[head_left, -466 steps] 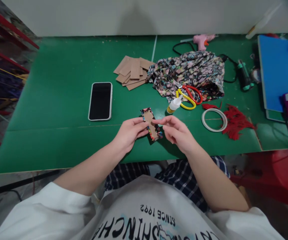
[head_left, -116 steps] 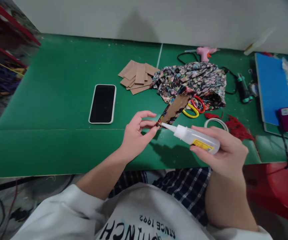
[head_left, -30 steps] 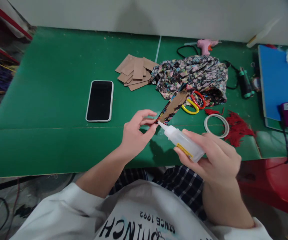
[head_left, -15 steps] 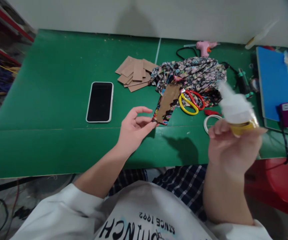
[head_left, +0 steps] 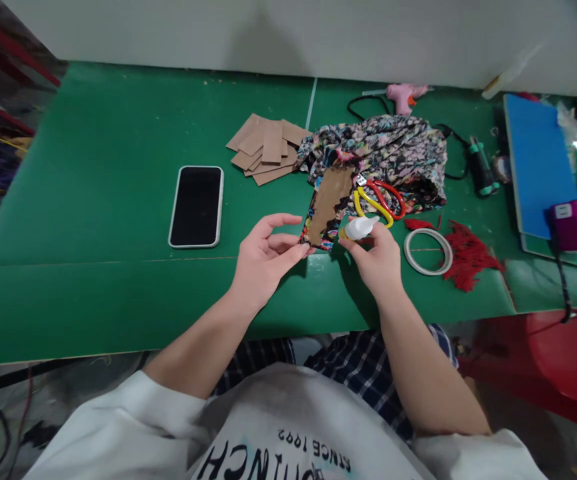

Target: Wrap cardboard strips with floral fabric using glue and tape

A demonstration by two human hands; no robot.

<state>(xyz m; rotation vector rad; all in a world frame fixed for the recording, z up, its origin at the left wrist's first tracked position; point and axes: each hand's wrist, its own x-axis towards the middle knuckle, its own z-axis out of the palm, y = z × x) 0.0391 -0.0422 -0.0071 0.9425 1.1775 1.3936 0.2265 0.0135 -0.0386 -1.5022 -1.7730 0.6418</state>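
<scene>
Between the thumb and fingers of my left hand (head_left: 268,260) is the near corner of a cardboard strip (head_left: 332,199) with patterned fabric folded over its edges. My right hand (head_left: 379,261) is closed around a small glue bottle (head_left: 361,227) with a white nozzle and a bit of yellow label; it sits close to the strip's right side, the nozzle pointing right. Beyond the strip lies bunched floral fabric (head_left: 388,143). Scissors (head_left: 387,200) with one red and one yellow handle rest beside the strip, just past the bottle.
Loose cardboard pieces (head_left: 272,141) lie behind my left hand, and a phone (head_left: 197,207) to the left. On the right are a tape roll (head_left: 408,248), red threads (head_left: 469,259), a green-black tool (head_left: 481,167), a blue board (head_left: 538,160) and a purple device (head_left: 575,225). A pink glue gun (head_left: 404,98) lies at the back.
My right hand has come down and left with the glue bottle, from raised at the right to beside the strip. The bottle has tipped over. My left hand keeps its hold.
</scene>
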